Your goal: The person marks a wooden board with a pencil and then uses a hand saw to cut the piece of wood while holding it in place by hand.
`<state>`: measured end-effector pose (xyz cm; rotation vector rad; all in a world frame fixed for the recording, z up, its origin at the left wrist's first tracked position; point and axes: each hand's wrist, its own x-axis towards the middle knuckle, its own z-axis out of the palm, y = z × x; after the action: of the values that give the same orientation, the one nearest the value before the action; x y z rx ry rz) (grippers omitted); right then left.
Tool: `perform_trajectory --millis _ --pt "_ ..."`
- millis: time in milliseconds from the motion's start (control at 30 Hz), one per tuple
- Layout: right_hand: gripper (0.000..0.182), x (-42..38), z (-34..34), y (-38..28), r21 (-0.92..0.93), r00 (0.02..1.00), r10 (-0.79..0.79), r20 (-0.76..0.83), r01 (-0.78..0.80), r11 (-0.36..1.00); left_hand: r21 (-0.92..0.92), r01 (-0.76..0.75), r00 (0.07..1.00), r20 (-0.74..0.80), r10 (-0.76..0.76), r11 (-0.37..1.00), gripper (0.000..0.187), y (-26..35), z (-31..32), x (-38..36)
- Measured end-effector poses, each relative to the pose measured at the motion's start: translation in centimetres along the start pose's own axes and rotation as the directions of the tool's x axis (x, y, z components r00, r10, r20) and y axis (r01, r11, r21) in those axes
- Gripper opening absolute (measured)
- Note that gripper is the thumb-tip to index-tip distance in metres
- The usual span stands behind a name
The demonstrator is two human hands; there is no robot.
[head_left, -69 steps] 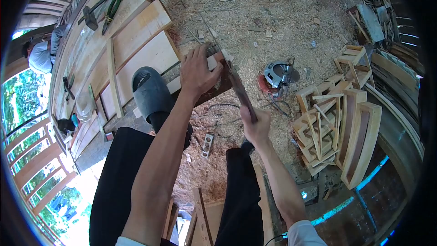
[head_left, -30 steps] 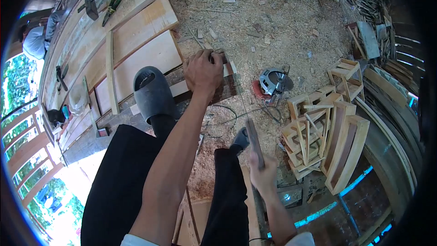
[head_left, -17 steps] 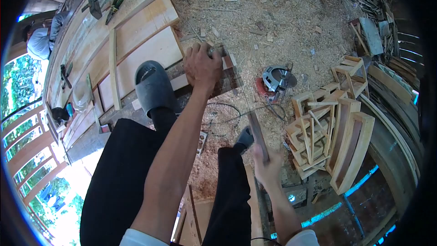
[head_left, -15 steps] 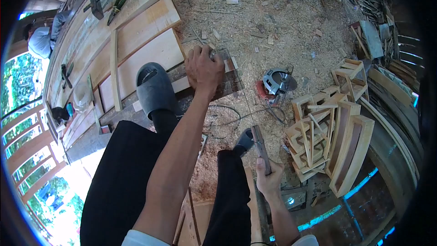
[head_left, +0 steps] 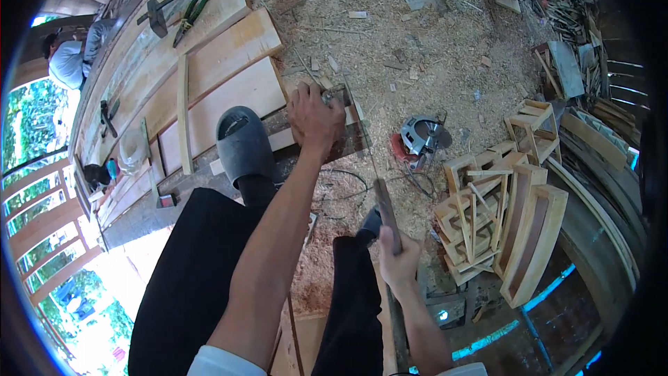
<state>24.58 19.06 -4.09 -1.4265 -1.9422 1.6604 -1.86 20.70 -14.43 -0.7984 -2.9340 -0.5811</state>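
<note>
The head camera looks down over the hands (head_left: 319, 117).

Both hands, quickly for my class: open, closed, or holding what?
Left hand: curled over the wood; whether gripping cannot be told.
Right hand: closed around the saw handle.

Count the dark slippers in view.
2. One slipper lies over the pale strip, beside the left hand; the other slipper, partly hidden, is behind the tool handle in the right hand. More could be hidden.
</note>
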Motion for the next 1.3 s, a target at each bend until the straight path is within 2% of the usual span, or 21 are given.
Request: perform_trajectory --millis 33,100,233,300,333,400,433,500,533,600,700,767,867,967,1067,1167,1233,1267,1300 --pt "0.034 0.6 0.1 -0.7 -0.017 0.998 0.058 0.035 -0.058 0.998 -0.003 0.006 1.0 0.001 -0.006 1.0 0.031 0.2 0.0 -0.1" --pt "0.035 2.0 0.6 -1.5 -0.005 1.0 0.016 0.011 -0.015 1.0 0.0 0.108 0.989 0.107 -0.107 0.994 0.028 0.7 -0.4 1.7" --pt "0.038 1.7 -1.1 -0.8 0.021 0.998 0.054 -0.018 -0.054 0.998 0.016 0.057 0.99 0.131 -0.059 0.998 0.025 3.0 0.2 1.4" --pt "0.04 1.6 -2.1 -0.8 0.068 0.987 0.154 0.033 -0.156 0.985 0.04 0.015 1.0 -0.007 -0.015 0.999 0.026 3.5 0.6 0.7" --pt "0.04 1.4 -2.5 -1.1 0.06 0.988 0.152 0.037 -0.154 0.986 0.037 0.025 1.0 -0.008 -0.025 0.999 0.026 3.4 0.3 0.4" --pt "0.041 1.8 -2.6 -2.9 -0.05 0.995 0.086 0.052 -0.084 0.995 -0.062 0.108 0.989 0.112 -0.101 0.992 0.03 3.1 -0.2 0.9" --pt "0.04 1.5 -2.5 -3.7 -0.065 0.989 0.141 0.031 -0.139 0.988 -0.065 0.096 0.99 0.111 -0.089 0.993 0.03 2.9 -0.2 1.2" --pt "0.04 1.7 -3.0 -6.2 -0.079 0.988 0.149 0.039 -0.146 0.986 -0.04 0.232 0.966 0.13 -0.225 0.972 0.032 3.1 0.0 1.4" --pt "0.039 2.0 -3.5 -7.9 -0.095 0.987 0.154 0.051 -0.149 0.984 -0.052 0.235 0.965 0.134 -0.226 0.971 0.032 3.6 -0.3 1.4" --pt "0.037 3.3 -4.3 -11.7 -0.127 0.981 0.19 0.048 -0.183 0.975 0.003 0.253 0.966 0.061 -0.252 0.968 0.033 4.5 -0.6 1.8" --pt "0.034 4.2 -5.2 -13.8 -0.122 0.971 0.209 0.116 -0.195 0.973 0.029 0.247 0.968 0.047 -0.249 0.968 0.031 4.8 -0.2 2.1" --pt "0.032 5.0 -5.6 -15.3 -0.171 0.965 0.15 0.214 -0.115 0.979 0.06 0.253 0.965 0.055 -0.256 0.966 0.031 4.7 -0.1 2.4" --pt "0.033 5.4 -6.2 -17.0 -0.196 0.929 0.214 0.301 -0.159 0.968 0.092 0.259 0.961 0.071 -0.266 0.961 0.029 4.4 0.3 2.5" --pt "0.033 6.3 -4.8 -18.4 -0.295 0.938 0.27 0.216 -0.201 0.934 0.156 0.25 0.953 0.135 -0.271 0.956 0.029 4.7 -0.1 3.1" --pt "0.031 10.9 -1.3 -17.9 -0.327 0.929 0.323 0.182 -0.253 0.911 0.186 0.258 0.937 0.19 -0.293 0.948 0.029 4.5 0.1 2.9" --pt "0.033 12.7 0.2 -17.5 -0.249 0.938 0.329 0.111 -0.294 0.923 0.175 0.257 0.952 0.125 -0.281 0.95 0.029 4.1 1.1 3.4" --pt "0.038 8.9 -1.5 -18.1 -0.221 0.923 0.362 0.13 -0.329 0.918 0.187 0.226 0.967 0.08 -0.244 0.956 0.03 3.9 1.2 2.4" --pt "0.046 7.1 -2.5 -18.4 -0.184 0.91 0.391 0.139 -0.364 0.913 0.19 0.232 0.964 0.089 -0.252 0.954 0.03 4.0 1.0 2.3" --pt "0.046 6.4 -3.1 -18.8 -0.189 0.905 0.402 0.138 -0.374 0.908 0.193 0.253 0.948 0.145 -0.283 0.948 0.029 4.2 0.7 2.6"
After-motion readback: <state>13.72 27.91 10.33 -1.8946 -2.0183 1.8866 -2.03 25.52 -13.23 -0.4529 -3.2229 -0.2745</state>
